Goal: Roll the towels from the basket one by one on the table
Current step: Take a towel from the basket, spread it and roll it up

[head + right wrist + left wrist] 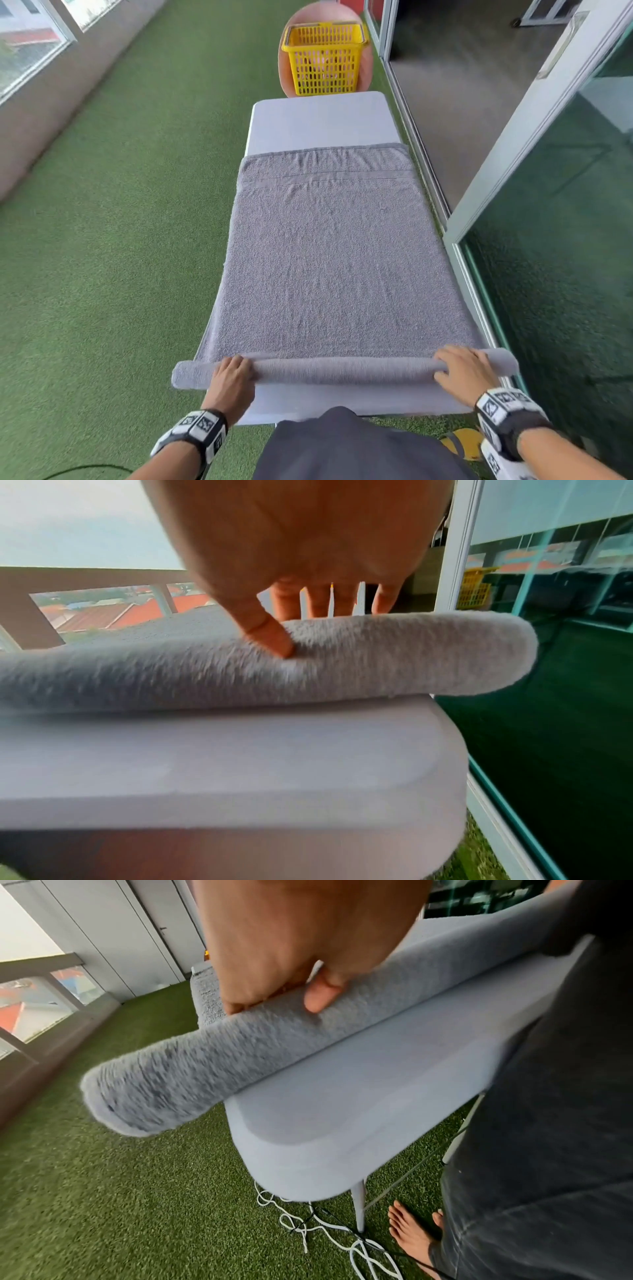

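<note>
Head view shows the grey towel [329, 260] spread lengthwise along the table [322, 120], pointing toward the yellow basket [324, 58], its near end rolled crosswise, where the left hand [233, 377] and right hand [466, 371] curl their fingers over the roll, thumbs pressing its near side.

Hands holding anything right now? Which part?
Both hold the grey towel by its rolled near end: left hand near the roll's left end, right hand near its right end, fingers over the top, thumbs behind.
</note>
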A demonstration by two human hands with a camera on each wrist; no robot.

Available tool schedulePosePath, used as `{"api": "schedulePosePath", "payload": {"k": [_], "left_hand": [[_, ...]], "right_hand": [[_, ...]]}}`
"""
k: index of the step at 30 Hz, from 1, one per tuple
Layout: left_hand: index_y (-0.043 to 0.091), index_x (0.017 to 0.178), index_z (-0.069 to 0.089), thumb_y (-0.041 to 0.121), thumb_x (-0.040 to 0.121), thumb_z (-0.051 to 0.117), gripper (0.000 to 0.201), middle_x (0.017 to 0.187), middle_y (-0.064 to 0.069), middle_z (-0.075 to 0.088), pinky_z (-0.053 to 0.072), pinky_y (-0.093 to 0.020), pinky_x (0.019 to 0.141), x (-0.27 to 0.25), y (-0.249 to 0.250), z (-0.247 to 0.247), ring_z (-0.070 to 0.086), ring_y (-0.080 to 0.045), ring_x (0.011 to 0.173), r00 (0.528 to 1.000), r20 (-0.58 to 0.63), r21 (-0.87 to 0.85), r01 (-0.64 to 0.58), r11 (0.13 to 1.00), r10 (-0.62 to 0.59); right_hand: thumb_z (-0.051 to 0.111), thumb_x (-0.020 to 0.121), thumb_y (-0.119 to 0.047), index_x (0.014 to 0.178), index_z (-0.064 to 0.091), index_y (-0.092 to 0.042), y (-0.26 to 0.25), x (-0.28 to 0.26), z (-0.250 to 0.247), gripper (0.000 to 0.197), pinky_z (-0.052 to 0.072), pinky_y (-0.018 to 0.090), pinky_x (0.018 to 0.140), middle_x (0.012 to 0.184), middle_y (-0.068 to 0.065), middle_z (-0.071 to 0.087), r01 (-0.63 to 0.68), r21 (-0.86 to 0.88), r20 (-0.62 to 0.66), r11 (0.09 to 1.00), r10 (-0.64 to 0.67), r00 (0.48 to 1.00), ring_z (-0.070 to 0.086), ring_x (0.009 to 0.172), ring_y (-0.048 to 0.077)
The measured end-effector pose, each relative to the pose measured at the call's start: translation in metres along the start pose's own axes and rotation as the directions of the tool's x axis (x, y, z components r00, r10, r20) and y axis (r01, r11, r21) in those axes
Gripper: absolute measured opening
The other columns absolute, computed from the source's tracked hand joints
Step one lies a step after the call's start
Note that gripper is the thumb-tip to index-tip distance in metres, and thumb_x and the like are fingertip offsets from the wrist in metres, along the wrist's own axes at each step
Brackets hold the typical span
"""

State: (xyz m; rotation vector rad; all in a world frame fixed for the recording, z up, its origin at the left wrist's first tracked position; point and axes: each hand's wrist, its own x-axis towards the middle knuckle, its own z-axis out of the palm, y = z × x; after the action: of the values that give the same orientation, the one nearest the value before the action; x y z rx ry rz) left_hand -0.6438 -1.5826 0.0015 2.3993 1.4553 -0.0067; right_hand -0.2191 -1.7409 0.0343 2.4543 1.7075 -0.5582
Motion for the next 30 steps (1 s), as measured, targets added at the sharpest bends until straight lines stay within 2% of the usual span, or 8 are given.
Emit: {"api": "schedulePosePath", "payload": {"k": [5,8,10,13,19,24,27,30], "left_hand": [[0.008,0.148,0.025,0.045,0.095,0.022,0.064,0.152,-0.005,0.024,0.0,-0.038,0.116,0.002,0.002,0.009,0.017,-0.029,0.145,0.992,0.102,0.038,0.07,0.997,-0.074],[0.007,0.124,0.059,0.022,0.071,0.08,0.059,0.127,-0.009,0.06,0.031,-0.045,0.109,-0.015,-0.001,0.013,0.055,-0.031,0.12,0.987,0.158,0.033,0.001,0.999,-0.007],[0.015,0.094,0.068,0.01,0.056,0.086,0.043,0.096,0.0,0.066,0.055,-0.044,0.086,-0.023,-0.002,0.015,0.063,-0.021,0.089,0.99,0.136,0.002,0.028,1.0,-0.028],[0.021,0.085,0.063,0.023,0.076,0.062,0.01,0.091,0.005,0.057,0.051,-0.035,0.077,-0.02,0.002,0.008,0.048,-0.012,0.08,1.0,0.017,0.043,0.008,0.999,-0.008],[0.01,0.147,0.03,0.039,0.099,0.022,0.057,0.152,-0.005,0.028,0.009,-0.039,0.117,-0.006,0.01,0.005,0.023,-0.025,0.143,0.997,0.041,0.019,0.067,0.998,-0.068],[0.016,0.1,0.067,0.01,0.054,0.086,0.05,0.096,0.001,0.069,0.054,-0.044,0.089,-0.023,0.004,0.008,0.067,-0.02,0.089,0.992,0.125,0.027,0.017,1.0,-0.02],[0.023,0.08,0.062,0.021,0.074,0.064,0.007,0.08,0.009,0.064,0.054,-0.039,0.079,-0.017,0.008,-0.001,0.058,-0.012,0.073,0.998,0.056,0.063,-0.027,0.998,0.023],[0.016,0.101,0.063,0.024,0.086,0.023,0.043,0.102,-0.001,0.067,0.049,-0.047,0.09,0.0,0.007,-0.008,0.059,-0.019,0.091,0.999,-0.028,0.048,-0.025,0.999,0.026]], "right_hand": [[0.043,0.096,-0.052,0.147,0.031,-0.031,0.002,0.003,0.016,0.056,0.004,0.043,0.118,0.15,-0.018,0.029,-0.022,0.029,-0.026,0.999,0.023,0.999,0.023,0.145,0.011],[0.082,0.066,-0.037,0.123,0.061,-0.029,0.001,-0.018,0.029,0.061,0.032,0.049,0.11,0.126,-0.011,0.061,0.01,-0.036,0.033,0.999,-0.009,0.999,0.056,0.121,0.018],[0.077,0.065,-0.025,0.099,0.056,-0.037,-0.003,-0.026,0.026,0.042,0.038,0.043,0.103,0.101,-0.016,0.062,-0.003,-0.025,0.065,1.0,0.004,0.998,0.06,0.103,0.015],[0.055,0.081,-0.035,0.091,0.049,-0.038,-0.008,-0.016,0.01,0.012,0.027,0.037,0.107,0.098,-0.019,0.053,-0.006,-0.092,0.084,0.996,0.013,0.996,0.047,0.099,0.006],[0.039,0.099,-0.045,0.141,0.044,-0.032,-0.005,-0.001,0.005,0.045,0.015,0.04,0.118,0.147,-0.014,0.04,-0.012,0.081,-0.077,0.997,0.018,0.997,0.035,0.138,0.009],[0.076,0.074,-0.027,0.123,0.06,-0.034,0.004,-0.03,0.038,0.052,0.023,0.034,0.114,0.127,-0.014,0.061,0.011,0.001,-0.014,1.0,-0.011,1.0,0.055,0.119,0.009],[0.061,0.081,-0.029,0.108,0.061,-0.038,-0.003,-0.022,0.024,0.028,0.031,0.03,0.107,0.109,-0.019,0.062,-0.014,-0.028,-0.016,1.0,0.013,1.0,0.053,0.106,0.005],[0.046,0.089,-0.031,0.115,0.062,-0.034,-0.005,-0.002,0.005,0.031,0.028,0.036,0.11,0.121,-0.015,0.061,-0.042,-0.024,-0.066,0.999,0.04,0.997,0.052,0.113,0.008]]}}
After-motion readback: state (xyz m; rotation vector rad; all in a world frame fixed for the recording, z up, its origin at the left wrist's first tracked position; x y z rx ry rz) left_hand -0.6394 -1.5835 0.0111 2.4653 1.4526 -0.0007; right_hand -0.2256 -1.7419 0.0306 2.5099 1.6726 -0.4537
